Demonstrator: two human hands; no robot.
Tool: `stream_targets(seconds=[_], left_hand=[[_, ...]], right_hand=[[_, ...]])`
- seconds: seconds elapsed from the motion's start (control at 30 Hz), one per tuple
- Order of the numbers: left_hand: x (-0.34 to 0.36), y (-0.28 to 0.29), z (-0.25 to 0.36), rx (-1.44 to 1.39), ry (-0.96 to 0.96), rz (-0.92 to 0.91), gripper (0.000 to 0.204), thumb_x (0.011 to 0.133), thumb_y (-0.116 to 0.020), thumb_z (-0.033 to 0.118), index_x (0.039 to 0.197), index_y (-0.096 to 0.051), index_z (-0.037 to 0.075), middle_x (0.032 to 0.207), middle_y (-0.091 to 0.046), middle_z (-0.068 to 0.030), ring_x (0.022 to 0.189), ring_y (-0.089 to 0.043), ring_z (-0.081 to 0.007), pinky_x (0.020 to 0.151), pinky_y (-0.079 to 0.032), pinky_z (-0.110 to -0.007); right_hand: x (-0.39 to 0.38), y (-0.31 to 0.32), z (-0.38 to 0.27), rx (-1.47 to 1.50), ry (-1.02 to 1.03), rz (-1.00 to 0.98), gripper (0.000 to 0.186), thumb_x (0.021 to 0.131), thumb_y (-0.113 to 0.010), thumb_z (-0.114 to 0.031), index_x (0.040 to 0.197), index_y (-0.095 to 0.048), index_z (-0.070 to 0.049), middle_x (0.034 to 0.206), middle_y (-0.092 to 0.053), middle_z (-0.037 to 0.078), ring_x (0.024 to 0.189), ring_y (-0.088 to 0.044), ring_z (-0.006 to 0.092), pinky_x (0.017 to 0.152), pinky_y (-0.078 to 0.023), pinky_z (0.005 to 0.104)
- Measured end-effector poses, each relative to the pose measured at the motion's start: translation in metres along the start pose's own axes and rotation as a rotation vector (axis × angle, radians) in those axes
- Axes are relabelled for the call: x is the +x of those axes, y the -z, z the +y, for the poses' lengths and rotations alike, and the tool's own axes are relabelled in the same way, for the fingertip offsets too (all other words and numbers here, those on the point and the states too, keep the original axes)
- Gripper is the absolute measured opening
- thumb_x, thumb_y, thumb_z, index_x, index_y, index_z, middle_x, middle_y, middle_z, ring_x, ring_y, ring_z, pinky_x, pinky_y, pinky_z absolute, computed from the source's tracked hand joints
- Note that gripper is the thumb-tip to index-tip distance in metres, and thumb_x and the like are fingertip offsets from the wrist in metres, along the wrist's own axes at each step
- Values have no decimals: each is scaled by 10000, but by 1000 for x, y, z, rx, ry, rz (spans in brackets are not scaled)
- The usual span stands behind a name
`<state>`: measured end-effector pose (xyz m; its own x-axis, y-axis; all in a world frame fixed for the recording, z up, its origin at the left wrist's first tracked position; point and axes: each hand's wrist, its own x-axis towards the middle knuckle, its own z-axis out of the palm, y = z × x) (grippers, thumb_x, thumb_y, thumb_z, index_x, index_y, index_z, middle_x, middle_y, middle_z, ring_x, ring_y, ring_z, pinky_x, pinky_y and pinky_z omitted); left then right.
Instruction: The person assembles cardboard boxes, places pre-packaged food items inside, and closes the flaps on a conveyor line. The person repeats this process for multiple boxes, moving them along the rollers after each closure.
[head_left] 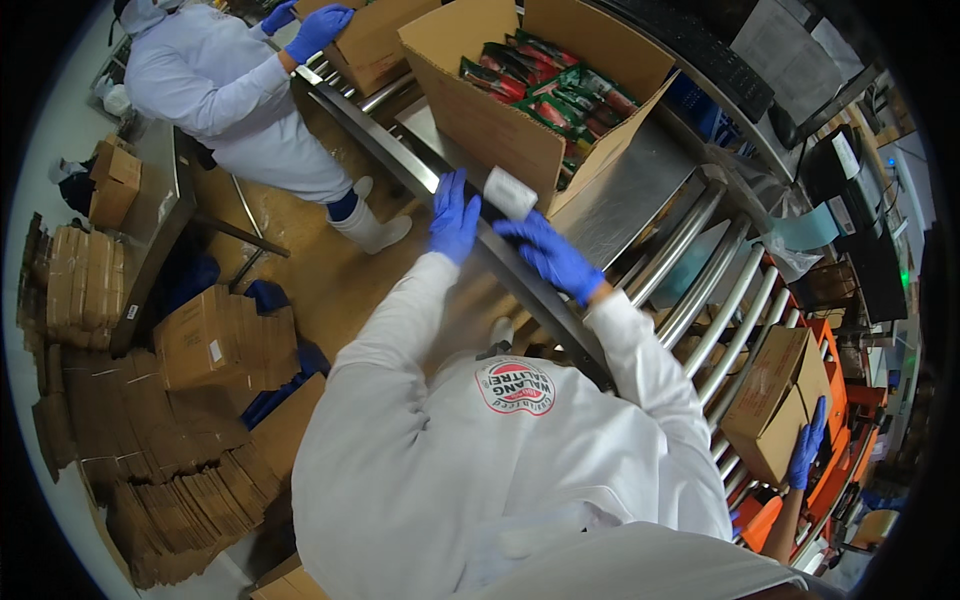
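My blue-gloved left hand (453,217) rests on the metal side rail (530,290), fingers stretched upward and nothing visible in it. Just to its right, my blue-gloved right hand (550,257) lies over the same rail with its fingers extended. A small white cylindrical thing, like a roll (510,193), sits right beside the right fingertips; whether they touch I cannot tell. Beyond the hands stands an open cardboard box (490,140) with raised flaps. Inside it lie several red and green plastic packets (565,100). The box is on a steel surface (625,205).
Metal rollers (735,330) run down the right side, carrying a closed cardboard box (775,400) with another person's gloved hand (808,440) against it. At upper left a person in white (220,90) handles another box (375,45). Flattened cartons (180,500) are stacked at lower left.
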<state>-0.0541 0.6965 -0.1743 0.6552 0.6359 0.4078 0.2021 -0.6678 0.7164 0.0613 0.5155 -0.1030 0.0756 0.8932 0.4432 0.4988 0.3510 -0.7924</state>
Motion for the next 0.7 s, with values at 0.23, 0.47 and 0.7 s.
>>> stream_targets(seconds=[0.23, 0.47, 0.7], left_hand=[[24, 21, 1, -301, 189, 31, 853, 878, -546, 445, 1472, -28, 118, 1330, -434, -230, 1253, -409, -334, 1021, -285, -443], [120, 32, -15, 248, -42, 132, 1218, 612, -762, 548, 1460, -30, 71, 1330, -424, -240, 1183, -443, -402, 991, -308, -455], [173, 21, -74, -98, 73, -383, 980, 730, -746, 303, 1430, -128, 6, 1300, -464, -198, 1135, -516, -285, 908, -460, -321]], right_hand=[[71, -26, 67, -103, -248, 81, 745, 653, -453, 100, 1354, -409, -150, 1356, -388, 223, 1307, -312, 374, 1091, -249, 376], [85, -55, 119, 311, -318, 226, 735, 716, -460, 44, 1419, -298, -100, 1445, -303, 171, 1368, -230, 292, 1124, -182, 355], [69, -40, 65, -455, -685, 138, 574, 873, -507, -143, 1416, -328, -196, 1226, -542, 186, 1057, -568, 331, 903, -451, 382]])
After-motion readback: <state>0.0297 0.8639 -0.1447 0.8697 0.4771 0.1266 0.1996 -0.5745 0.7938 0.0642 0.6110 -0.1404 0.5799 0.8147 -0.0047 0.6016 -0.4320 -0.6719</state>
